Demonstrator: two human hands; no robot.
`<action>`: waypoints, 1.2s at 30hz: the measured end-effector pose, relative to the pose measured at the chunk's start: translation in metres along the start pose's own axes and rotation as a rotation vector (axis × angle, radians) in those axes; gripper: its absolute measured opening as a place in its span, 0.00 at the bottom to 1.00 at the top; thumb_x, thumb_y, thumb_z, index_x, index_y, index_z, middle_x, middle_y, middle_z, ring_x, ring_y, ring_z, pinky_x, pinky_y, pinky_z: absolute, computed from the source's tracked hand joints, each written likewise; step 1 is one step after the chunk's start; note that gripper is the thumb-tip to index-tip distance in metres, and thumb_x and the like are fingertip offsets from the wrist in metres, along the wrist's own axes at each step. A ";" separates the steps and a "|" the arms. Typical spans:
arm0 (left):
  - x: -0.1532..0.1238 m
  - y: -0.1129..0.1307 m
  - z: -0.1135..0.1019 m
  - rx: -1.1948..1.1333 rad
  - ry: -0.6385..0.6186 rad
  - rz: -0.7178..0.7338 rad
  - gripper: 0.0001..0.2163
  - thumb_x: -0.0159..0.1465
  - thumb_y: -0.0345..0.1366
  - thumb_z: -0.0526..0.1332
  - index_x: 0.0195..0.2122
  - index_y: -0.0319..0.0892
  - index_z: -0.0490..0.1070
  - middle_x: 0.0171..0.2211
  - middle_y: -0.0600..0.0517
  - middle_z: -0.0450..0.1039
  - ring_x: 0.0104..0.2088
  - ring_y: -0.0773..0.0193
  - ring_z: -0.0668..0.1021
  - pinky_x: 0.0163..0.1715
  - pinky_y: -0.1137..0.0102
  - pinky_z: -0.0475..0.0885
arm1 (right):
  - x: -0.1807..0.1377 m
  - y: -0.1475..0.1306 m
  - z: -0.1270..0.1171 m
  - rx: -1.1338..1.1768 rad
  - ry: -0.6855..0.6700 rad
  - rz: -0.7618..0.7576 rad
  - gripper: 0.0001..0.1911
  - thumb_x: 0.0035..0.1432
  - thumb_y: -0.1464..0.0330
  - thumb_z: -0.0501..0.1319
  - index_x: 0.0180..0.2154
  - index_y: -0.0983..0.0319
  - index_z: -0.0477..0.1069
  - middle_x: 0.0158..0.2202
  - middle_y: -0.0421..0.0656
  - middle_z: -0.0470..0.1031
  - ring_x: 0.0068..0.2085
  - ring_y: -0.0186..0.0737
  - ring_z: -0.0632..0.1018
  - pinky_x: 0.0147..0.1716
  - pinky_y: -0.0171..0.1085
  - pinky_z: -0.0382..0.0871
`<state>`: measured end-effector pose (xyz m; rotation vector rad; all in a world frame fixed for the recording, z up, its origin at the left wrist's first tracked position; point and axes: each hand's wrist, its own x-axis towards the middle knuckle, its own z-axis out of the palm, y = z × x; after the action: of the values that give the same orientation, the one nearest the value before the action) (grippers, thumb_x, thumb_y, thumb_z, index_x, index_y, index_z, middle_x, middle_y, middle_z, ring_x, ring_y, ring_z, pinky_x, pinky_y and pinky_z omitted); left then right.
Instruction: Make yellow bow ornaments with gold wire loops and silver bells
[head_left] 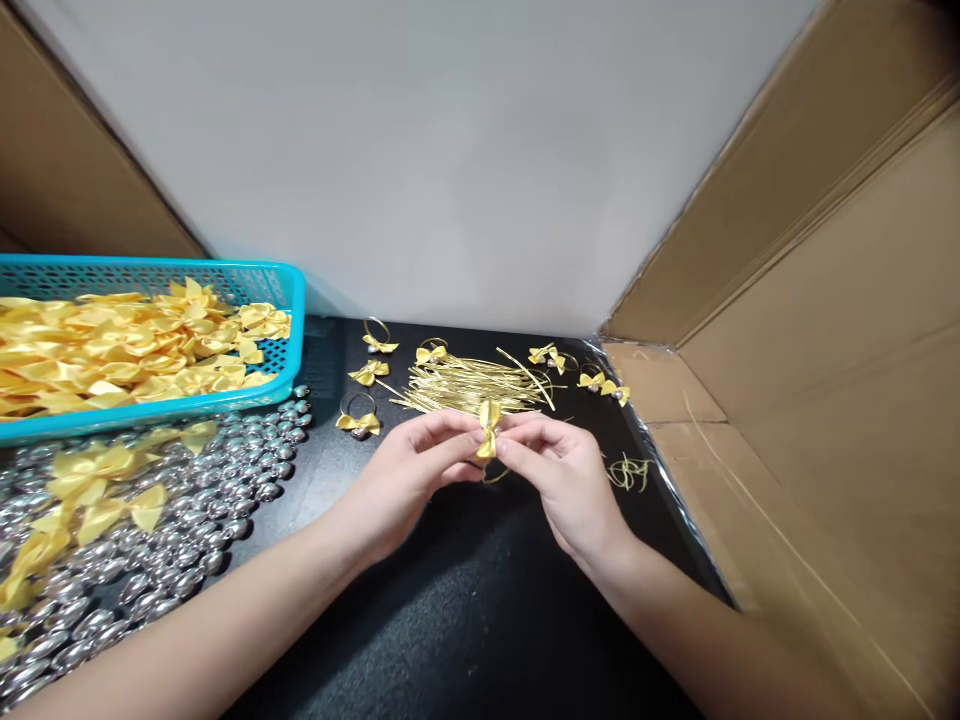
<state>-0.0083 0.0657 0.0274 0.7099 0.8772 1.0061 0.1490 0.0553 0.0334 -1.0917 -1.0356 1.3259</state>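
A small yellow satin bow (489, 428) is pinched between both my hands above the black table (450, 620). My left hand (409, 480) grips it from the left, fingers closed. My right hand (562, 475) grips it from the right, fingers closed too. A thin gold wire loop hangs just under the bow. Right behind my hands lies a bundle of gold wire ties (469, 388). Finished bows on gold rings (360, 418) lie scattered around that bundle.
A turquoise basket (289, 300) full of loose yellow bows stands at the left. Silver beads (187, 520) with a few bows on them cover the near left of the table. Cardboard walls (825, 330) close the right side; a grey wall stands behind.
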 end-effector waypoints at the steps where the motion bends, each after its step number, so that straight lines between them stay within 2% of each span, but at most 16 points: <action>1: -0.001 0.000 0.000 -0.004 -0.024 -0.030 0.08 0.53 0.35 0.73 0.32 0.38 0.77 0.29 0.53 0.76 0.30 0.69 0.77 0.31 0.74 0.75 | 0.000 0.001 0.000 -0.004 -0.001 -0.006 0.04 0.43 0.69 0.71 0.22 0.59 0.78 0.33 0.42 0.78 0.37 0.39 0.78 0.39 0.40 0.73; 5: -0.002 0.005 0.003 -0.035 -0.039 -0.043 0.10 0.53 0.38 0.73 0.33 0.39 0.77 0.28 0.53 0.75 0.29 0.67 0.77 0.29 0.72 0.76 | 0.001 0.006 -0.002 -0.008 0.004 -0.031 0.03 0.44 0.69 0.71 0.23 0.59 0.78 0.32 0.42 0.78 0.37 0.39 0.78 0.40 0.40 0.73; 12: 0.000 0.005 0.001 0.113 -0.045 0.005 0.07 0.54 0.36 0.72 0.30 0.39 0.78 0.27 0.53 0.76 0.23 0.71 0.75 0.26 0.74 0.73 | 0.002 0.007 -0.002 -0.088 0.032 -0.120 0.03 0.45 0.70 0.69 0.22 0.59 0.77 0.31 0.41 0.77 0.35 0.39 0.78 0.38 0.40 0.74; 17: -0.003 0.007 0.002 0.311 0.047 0.166 0.07 0.53 0.34 0.71 0.33 0.40 0.80 0.23 0.54 0.77 0.23 0.68 0.76 0.27 0.73 0.73 | 0.000 0.002 0.000 -0.129 0.004 -0.100 0.03 0.45 0.68 0.71 0.24 0.59 0.78 0.28 0.40 0.78 0.32 0.38 0.78 0.37 0.40 0.74; 21: -0.008 0.011 0.006 0.410 0.038 0.245 0.05 0.53 0.34 0.70 0.31 0.41 0.80 0.22 0.54 0.77 0.23 0.67 0.75 0.25 0.74 0.72 | -0.002 0.002 -0.001 -0.160 -0.008 -0.073 0.05 0.44 0.66 0.73 0.25 0.59 0.79 0.27 0.40 0.79 0.31 0.39 0.78 0.37 0.41 0.75; 27: -0.006 0.010 0.006 0.373 0.013 0.195 0.04 0.53 0.35 0.71 0.30 0.42 0.81 0.23 0.54 0.77 0.23 0.66 0.75 0.25 0.73 0.74 | -0.002 0.001 -0.001 -0.105 -0.012 -0.007 0.09 0.43 0.63 0.73 0.24 0.60 0.77 0.25 0.39 0.79 0.30 0.40 0.79 0.36 0.42 0.76; 32: -0.003 0.006 0.001 0.311 -0.017 0.102 0.05 0.54 0.37 0.71 0.28 0.42 0.81 0.24 0.54 0.76 0.24 0.69 0.74 0.24 0.76 0.72 | -0.003 0.003 0.002 -0.144 -0.008 0.007 0.10 0.42 0.63 0.74 0.23 0.60 0.76 0.24 0.39 0.78 0.29 0.39 0.78 0.35 0.41 0.76; 36: -0.002 0.008 0.001 0.342 0.012 0.125 0.07 0.56 0.38 0.70 0.25 0.41 0.80 0.23 0.54 0.75 0.24 0.70 0.73 0.24 0.77 0.70 | 0.004 0.004 -0.003 -0.163 -0.089 0.029 0.12 0.40 0.65 0.74 0.26 0.60 0.74 0.27 0.39 0.77 0.31 0.39 0.78 0.37 0.41 0.75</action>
<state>-0.0108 0.0665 0.0353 1.0595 1.0383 0.9809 0.1512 0.0592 0.0290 -1.1810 -1.2155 1.3410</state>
